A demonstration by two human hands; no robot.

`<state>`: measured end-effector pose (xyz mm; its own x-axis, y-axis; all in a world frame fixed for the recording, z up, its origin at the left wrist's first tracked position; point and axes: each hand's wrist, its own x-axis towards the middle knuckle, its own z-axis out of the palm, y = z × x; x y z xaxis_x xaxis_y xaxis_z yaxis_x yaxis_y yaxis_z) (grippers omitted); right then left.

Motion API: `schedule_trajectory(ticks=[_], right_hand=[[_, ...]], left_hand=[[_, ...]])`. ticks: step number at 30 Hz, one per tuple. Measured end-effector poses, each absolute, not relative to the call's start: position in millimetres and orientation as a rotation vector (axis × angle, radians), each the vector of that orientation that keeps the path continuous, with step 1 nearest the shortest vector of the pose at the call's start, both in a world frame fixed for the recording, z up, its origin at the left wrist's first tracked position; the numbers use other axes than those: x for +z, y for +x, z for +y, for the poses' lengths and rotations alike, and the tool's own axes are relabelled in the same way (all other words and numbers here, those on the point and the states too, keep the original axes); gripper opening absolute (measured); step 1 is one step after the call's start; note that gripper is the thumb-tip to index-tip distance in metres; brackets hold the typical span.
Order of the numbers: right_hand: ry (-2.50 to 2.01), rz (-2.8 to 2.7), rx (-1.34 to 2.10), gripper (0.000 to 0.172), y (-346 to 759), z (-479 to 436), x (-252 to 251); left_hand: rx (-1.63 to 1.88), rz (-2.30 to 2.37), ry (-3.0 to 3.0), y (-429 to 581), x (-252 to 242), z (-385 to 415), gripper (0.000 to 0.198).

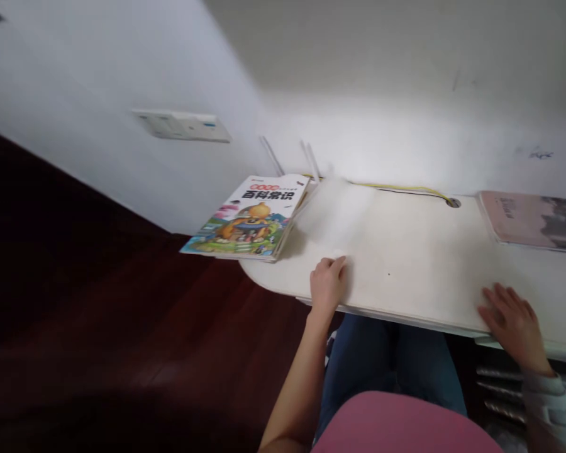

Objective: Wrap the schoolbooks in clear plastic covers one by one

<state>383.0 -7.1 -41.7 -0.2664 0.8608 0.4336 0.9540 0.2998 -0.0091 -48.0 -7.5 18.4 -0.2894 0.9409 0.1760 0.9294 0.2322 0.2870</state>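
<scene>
My left hand (pixel 327 283) is closed near the front edge of the white desk (pixel 405 251). From its fingertips a thin white sheet (pixel 337 211) extends toward the back; it is smeared by motion, so I cannot tell whether it is paper or tissue. My right hand (pixel 514 321) is open, its fingers spread low over the desktop near the front edge, holding nothing. Left of the sheet lies a stack of books topped by a colourful picture book (pixel 249 220). On the right, beyond my right hand, lies a pink-and-grey book (pixel 532 220).
A yellow cable (pixel 405 187) runs along the back to a round cable hole (pixel 453 202). Pale upright rods (pixel 311 160) stand behind the books. A socket panel (pixel 183 126) is on the left wall. The desk's rounded left end borders dark red flooring (pixel 160 327).
</scene>
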Motion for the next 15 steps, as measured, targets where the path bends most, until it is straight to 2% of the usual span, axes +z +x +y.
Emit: schedule_trajectory(ticks=[3, 5, 8, 12, 15], right_hand=[[-1.576, -2.130, -0.320, 0.056, 389.7, -1.9, -48.3], [-1.543, -2.114, -0.293, 0.059, 392.1, 0.1, -50.9], [-1.547, -2.119, -0.324, 0.059, 391.0, -0.4, -51.1], [-1.561, -2.109, -0.334, 0.061, 384.5, -2.6, -46.1], [-1.547, -2.072, -0.296, 0.060, 379.1, -3.4, -40.1]], left_hand=[[0.824, 2.449, 1.962, -73.4, 46.9, -2.5, 0.036], [0.874, 2.555, 1.978, -97.1, 71.4, 3.2, 0.038], [0.594, 2.740, 1.883, -132.3, 97.9, 15.0, 0.046], [0.153, 2.772, 1.639, -156.2, 98.2, 26.3, 0.063], [0.069, 2.810, 1.618, -153.8, 87.6, 25.7, 0.057]])
